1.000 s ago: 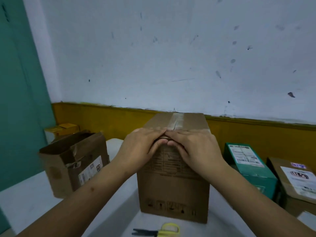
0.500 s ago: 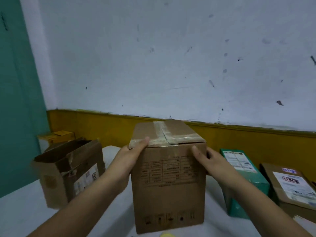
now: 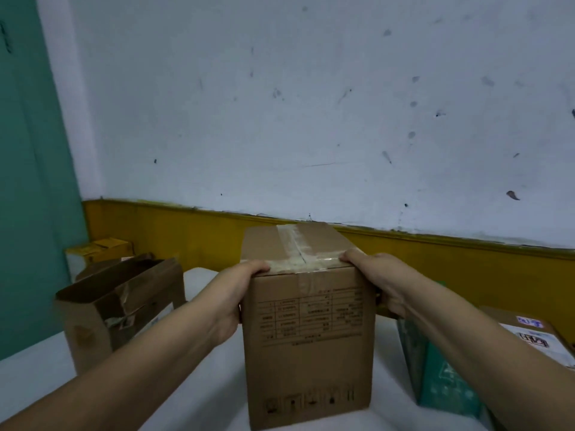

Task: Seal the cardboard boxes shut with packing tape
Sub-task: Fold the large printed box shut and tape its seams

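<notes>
A tall brown cardboard box (image 3: pixel 309 343) stands upright on the white table (image 3: pixel 37 387) in front of me. Clear packing tape (image 3: pixel 295 247) runs along its top seam and across the near top edge, with a strip hanging down the front face. My left hand (image 3: pixel 231 293) grips the box's upper left side, thumb on the top edge. My right hand (image 3: pixel 378 278) grips the upper right side, thumb on the taped top corner. The fingers of both hands are hidden behind the box.
An open brown box (image 3: pixel 118 306) with loose flaps stands to the left, a yellow box (image 3: pixel 99 248) behind it. A green box (image 3: pixel 441 381) and a labelled brown box (image 3: pixel 529 334) lie to the right. A yellow-and-white wall runs behind the table.
My hands left the front top edge where they pressed the tape and moved apart to the box's two sides. The box has turned slightly and sits nearer.
</notes>
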Demonstrator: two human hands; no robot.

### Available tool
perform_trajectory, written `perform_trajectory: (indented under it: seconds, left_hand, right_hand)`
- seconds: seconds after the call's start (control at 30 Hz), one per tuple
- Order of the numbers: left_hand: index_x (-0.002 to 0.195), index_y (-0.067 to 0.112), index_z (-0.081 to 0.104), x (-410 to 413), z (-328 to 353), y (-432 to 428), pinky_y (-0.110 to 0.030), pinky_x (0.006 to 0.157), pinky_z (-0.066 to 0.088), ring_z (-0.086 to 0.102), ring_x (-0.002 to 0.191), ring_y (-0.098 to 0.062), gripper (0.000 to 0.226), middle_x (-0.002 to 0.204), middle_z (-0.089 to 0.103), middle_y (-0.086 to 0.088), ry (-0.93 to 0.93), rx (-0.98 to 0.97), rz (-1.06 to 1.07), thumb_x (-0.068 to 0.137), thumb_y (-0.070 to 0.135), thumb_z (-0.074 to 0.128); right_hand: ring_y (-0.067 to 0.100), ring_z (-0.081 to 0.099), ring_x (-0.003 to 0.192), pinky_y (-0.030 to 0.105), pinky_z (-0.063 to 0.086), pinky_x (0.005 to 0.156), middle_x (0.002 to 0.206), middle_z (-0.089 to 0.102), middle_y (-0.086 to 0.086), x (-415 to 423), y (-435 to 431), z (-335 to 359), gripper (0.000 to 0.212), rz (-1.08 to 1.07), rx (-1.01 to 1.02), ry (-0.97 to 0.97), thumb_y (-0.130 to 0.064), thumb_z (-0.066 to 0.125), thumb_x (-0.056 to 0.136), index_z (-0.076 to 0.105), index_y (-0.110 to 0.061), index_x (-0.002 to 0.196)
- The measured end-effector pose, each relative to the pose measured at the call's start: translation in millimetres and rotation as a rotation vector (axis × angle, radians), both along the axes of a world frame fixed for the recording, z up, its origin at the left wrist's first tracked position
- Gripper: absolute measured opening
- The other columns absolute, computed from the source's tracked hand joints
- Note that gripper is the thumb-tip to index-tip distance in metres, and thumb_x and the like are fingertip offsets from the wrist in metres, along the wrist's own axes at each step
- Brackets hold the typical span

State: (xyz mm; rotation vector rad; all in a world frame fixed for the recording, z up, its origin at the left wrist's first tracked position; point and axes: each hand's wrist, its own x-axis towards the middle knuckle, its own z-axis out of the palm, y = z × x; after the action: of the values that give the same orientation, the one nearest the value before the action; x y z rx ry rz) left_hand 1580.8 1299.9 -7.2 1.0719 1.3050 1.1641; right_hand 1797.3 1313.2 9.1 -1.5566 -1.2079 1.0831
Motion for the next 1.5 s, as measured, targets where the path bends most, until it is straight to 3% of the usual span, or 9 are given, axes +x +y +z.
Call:
perform_trajectory:
  seconds: [0.2,0.33,0.47,0.6,0.7,0.8,1.1,1.27,1.5]
  left_hand:
    - [0.107,0.017,0.070,-12.3,0.9,-9.7,-0.048,0.102,0.049,0.065,0.096,-0.024,0.034,0.088,0.071,-0.006,0.038,0.013,-0.093,0.093,0.048,0.062]
    - [0.129,0.014,0.060,-55.3,-30.2,-50.0,-0.041,0.105,0.048,0.062,0.114,-0.021,0.055,0.125,0.064,-0.005,0.113,0.107,-0.044,0.096,0.056,0.050]
    - [0.099,0.014,0.058,-117.7,-117.0,-133.5,-0.032,0.074,0.049,0.059,0.082,-0.017,0.013,0.091,0.060,-0.002,0.457,0.358,0.410,0.099,0.027,0.056]
    - [0.083,0.017,0.048,-160.6,-201.0,-182.6,-0.031,0.073,0.043,0.061,0.078,-0.014,0.026,0.086,0.050,-0.005,0.518,0.082,0.690,0.090,0.027,0.070]
    - [0.112,0.015,0.055,-151.4,-234.3,-186.7,-0.012,0.071,0.051,0.064,0.079,0.009,0.040,0.102,0.066,0.001,0.121,-0.169,0.269,0.087,0.041,0.071]
    - [0.130,0.021,0.059,-144.4,-254.9,-187.5,-0.032,0.103,0.050,0.067,0.111,-0.012,0.079,0.123,0.070,0.005,0.010,-0.298,-0.020,0.066,0.064,0.080]
    - [0.128,0.017,0.065,-161.0,-225.8,-203.5,-0.029,0.101,0.051,0.066,0.116,-0.017,0.040,0.123,0.071,-0.002,-0.043,-0.515,-0.223,0.091,0.033,0.070]
    - [0.117,0.022,0.073,-166.5,-198.9,-204.1,-0.042,0.103,0.051,0.069,0.109,-0.021,0.032,0.116,0.074,-0.002,0.139,-0.547,-0.250,0.090,0.037,0.068]
    - [0.096,0.022,0.079,-148.4,-146.6,-204.5,-0.019,0.078,0.054,0.067,0.080,-0.002,0.020,0.087,0.075,0.012,0.503,-0.321,-0.225,0.094,0.031,0.062]
  right_hand:
    - [0.021,0.059,0.088,0.032,0.046,0.060,0.110,0.063,0.008,-7.5,-12.9,-1.3,0.054,-0.075,0.062,-0.039,-0.048,0.060,0.093,0.051,-0.008,0.128]
    - [0.026,0.041,0.134,0.037,0.034,0.111,0.144,0.044,0.011,-45.6,-51.6,-48.1,0.049,-0.418,0.890,-0.581,-0.027,0.058,0.095,0.048,-0.008,0.139]
    - [0.022,0.060,0.105,0.037,0.049,0.091,0.113,0.067,0.007,-125.3,-110.7,-124.1,0.025,0.207,1.291,-0.714,-0.018,0.054,0.093,0.069,-0.010,0.112]
    - [0.018,0.061,0.098,0.035,0.048,0.083,0.110,0.066,-0.003,-186.4,-122.1,-198.6,0.025,0.626,1.078,-0.778,-0.027,0.053,0.092,0.068,-0.017,0.110]
    - [0.015,0.058,0.101,0.037,0.049,0.088,0.111,0.063,-0.004,-203.1,-114.4,-234.5,0.032,0.703,0.828,-0.621,-0.034,0.046,0.093,0.066,-0.017,0.112]
    - [0.013,0.059,0.103,0.031,0.048,0.091,0.110,0.061,-0.002,-197.1,-101.4,-244.8,0.031,0.712,0.683,-0.486,-0.033,0.049,0.095,0.065,-0.014,0.113]
    - [0.016,0.059,0.093,0.034,0.049,0.085,0.099,0.068,-0.001,-182.1,-92.4,-252.7,0.024,0.664,0.766,-0.567,-0.023,0.052,0.091,0.071,-0.012,0.101]
    - [0.008,0.060,0.093,0.024,0.047,0.083,0.098,0.069,-0.009,-181.4,-99.6,-245.0,0.016,0.699,0.680,-0.495,-0.022,0.057,0.095,0.071,-0.018,0.103]
    - [-0.002,0.066,0.086,0.020,0.050,0.079,0.087,0.072,-0.018,-185.5,-124.3,-213.0,0.019,0.863,0.262,-0.185,-0.041,0.063,0.092,0.073,-0.027,0.099]
